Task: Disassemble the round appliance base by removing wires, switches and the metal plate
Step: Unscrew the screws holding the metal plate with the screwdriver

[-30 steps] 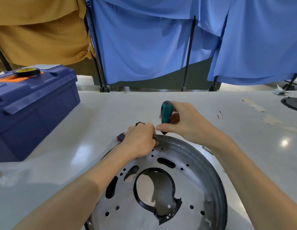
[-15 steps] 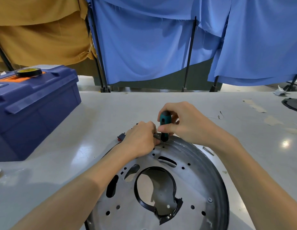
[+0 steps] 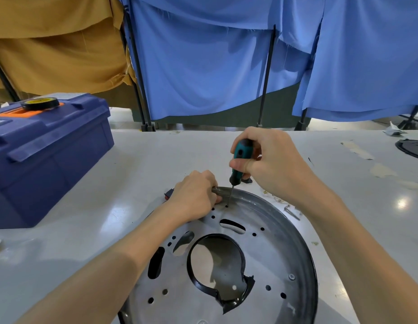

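the round appliance base (image 3: 289,244) lies flat on the white table (image 3: 137,160), lower middle of the frame. my left hand (image 3: 194,195) curls over its far rim, fingers clamped on the edge, so the base won't turn under the tool. my right hand (image 3: 273,164) wraps the teal screwdriver (image 3: 240,155), fingers closed round the handle, holding it upright with the tip in a hole just inside the rim. i cannot tell whether a screw sits there. a red switch (image 3: 168,194) peeks out left of my knuckles.
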`<move>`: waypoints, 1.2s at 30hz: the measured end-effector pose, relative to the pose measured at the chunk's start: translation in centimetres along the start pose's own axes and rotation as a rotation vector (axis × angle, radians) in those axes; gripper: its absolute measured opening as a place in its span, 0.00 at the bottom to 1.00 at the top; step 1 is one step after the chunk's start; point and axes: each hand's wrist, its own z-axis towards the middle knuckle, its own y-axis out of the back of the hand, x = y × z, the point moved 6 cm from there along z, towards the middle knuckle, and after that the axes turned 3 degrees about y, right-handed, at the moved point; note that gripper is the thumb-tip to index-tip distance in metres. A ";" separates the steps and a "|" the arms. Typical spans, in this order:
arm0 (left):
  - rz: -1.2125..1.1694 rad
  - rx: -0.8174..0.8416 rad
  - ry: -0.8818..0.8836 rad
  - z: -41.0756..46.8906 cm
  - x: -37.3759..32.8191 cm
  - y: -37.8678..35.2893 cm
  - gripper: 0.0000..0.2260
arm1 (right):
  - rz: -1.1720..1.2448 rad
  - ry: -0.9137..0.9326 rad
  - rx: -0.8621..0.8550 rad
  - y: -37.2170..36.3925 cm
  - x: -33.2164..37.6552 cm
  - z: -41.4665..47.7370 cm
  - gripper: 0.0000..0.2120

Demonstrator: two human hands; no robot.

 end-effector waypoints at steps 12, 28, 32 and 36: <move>0.029 0.006 -0.020 0.0 -0.6 -0.6 0.19 | -0.046 -0.062 0.071 -2.0 -1.1 0.1 0.08; 0.022 -0.082 -0.047 0.4 -1.3 0.6 0.15 | -0.122 -0.013 -0.021 -0.8 0.0 -0.1 0.09; 0.002 -0.034 -0.034 0.2 -0.8 0.3 0.17 | -0.056 0.011 -0.179 0.9 0.7 -0.2 0.11; -0.016 -0.063 -0.044 0.0 -0.9 0.6 0.19 | -0.048 -0.022 -0.101 0.2 0.5 -0.1 0.11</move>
